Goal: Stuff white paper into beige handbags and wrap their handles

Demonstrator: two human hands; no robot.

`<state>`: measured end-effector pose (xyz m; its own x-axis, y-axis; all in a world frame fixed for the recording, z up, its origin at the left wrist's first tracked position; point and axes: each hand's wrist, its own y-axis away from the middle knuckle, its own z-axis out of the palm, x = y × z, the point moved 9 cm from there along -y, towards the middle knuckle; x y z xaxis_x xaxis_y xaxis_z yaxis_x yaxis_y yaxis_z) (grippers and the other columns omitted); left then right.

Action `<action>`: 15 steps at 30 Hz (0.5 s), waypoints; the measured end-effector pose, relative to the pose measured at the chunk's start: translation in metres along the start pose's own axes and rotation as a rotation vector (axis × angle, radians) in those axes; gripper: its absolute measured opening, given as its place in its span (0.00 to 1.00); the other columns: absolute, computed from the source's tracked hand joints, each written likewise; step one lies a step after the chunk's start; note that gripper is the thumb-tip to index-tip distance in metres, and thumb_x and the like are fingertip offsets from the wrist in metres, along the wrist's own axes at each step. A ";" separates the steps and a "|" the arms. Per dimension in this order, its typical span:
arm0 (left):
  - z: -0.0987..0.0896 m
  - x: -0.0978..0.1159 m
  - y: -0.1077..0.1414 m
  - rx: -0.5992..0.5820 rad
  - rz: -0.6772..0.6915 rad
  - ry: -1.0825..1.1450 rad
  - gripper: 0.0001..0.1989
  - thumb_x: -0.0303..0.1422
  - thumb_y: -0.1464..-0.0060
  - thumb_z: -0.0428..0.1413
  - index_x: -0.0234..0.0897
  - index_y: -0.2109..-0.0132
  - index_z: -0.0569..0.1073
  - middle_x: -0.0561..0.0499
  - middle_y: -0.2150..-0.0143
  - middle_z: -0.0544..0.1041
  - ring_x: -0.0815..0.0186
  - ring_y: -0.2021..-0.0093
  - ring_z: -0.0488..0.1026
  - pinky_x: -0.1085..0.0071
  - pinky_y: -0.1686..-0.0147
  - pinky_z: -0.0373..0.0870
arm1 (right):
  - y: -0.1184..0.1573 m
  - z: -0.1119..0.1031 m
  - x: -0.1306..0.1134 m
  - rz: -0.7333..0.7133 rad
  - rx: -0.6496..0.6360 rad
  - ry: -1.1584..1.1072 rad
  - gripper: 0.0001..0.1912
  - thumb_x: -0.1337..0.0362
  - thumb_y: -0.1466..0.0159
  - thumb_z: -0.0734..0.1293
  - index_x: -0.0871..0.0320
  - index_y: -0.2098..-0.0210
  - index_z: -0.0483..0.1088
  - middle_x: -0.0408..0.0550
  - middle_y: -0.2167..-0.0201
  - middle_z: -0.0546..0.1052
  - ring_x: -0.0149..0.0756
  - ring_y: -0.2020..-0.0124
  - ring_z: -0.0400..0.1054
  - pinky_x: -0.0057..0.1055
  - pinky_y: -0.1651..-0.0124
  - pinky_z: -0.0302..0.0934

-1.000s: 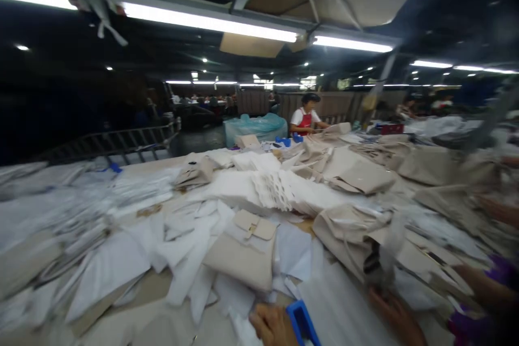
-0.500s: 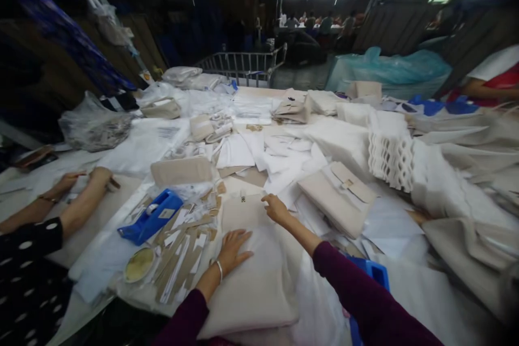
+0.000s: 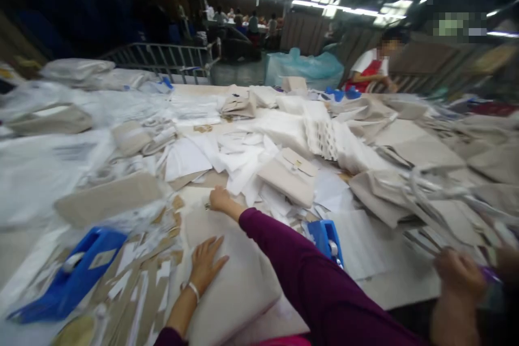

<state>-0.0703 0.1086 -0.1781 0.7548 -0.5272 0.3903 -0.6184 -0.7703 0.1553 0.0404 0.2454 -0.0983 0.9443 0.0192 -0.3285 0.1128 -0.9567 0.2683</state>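
Note:
A beige bag lies flat in front of me, its flap stretched away from me. My left hand rests on the bag with its fingers spread. Beside a small metal clasp at the flap's far end is my right hand, its fingers curled closed. Whatever those fingers hold, if anything, is hidden. A second beige bag with a gold-coloured clasp lies beyond my right forearm.
Blue tape dispensers stand on the left and right. Paper and board strips litter the left side. White foam sheets are stacked farther back. Another person's hand is at the right edge, near more beige bags. A person works across the table.
The view has swung to the right, and the co-worker on the left is out of sight. My right hand has moved from beside the flap to its clasp and curled up. My left hand stays flat.

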 end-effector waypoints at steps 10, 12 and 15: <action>0.004 -0.003 0.007 0.008 -0.029 0.111 0.30 0.51 0.48 0.50 0.47 0.40 0.59 0.44 0.41 0.62 0.55 0.41 0.55 0.52 0.41 0.45 | -0.028 0.022 0.009 -0.067 -0.120 -0.004 0.15 0.59 0.43 0.67 0.64 0.60 0.73 0.56 0.57 0.74 0.37 0.59 0.67 0.28 0.60 0.58; 0.004 -0.003 0.008 0.025 -0.023 0.126 0.31 0.52 0.48 0.50 0.48 0.40 0.59 0.45 0.41 0.62 0.55 0.41 0.55 0.53 0.41 0.46 | -0.030 0.019 -0.001 -0.119 -0.142 -0.009 0.16 0.55 0.44 0.67 0.61 0.63 0.74 0.50 0.64 0.76 0.34 0.63 0.68 0.25 0.64 0.58; 0.003 -0.001 0.010 0.045 -0.012 0.149 0.32 0.54 0.49 0.49 0.48 0.40 0.60 0.45 0.42 0.62 0.54 0.42 0.54 0.54 0.43 0.47 | -0.024 0.018 -0.021 -0.177 -0.124 0.019 0.20 0.51 0.46 0.69 0.59 0.60 0.72 0.48 0.65 0.76 0.35 0.65 0.68 0.25 0.66 0.56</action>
<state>-0.0763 0.1001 -0.1792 0.7189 -0.4618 0.5195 -0.5970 -0.7931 0.1211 0.0126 0.2625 -0.1139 0.9120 0.1899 -0.3636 0.3131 -0.8949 0.3181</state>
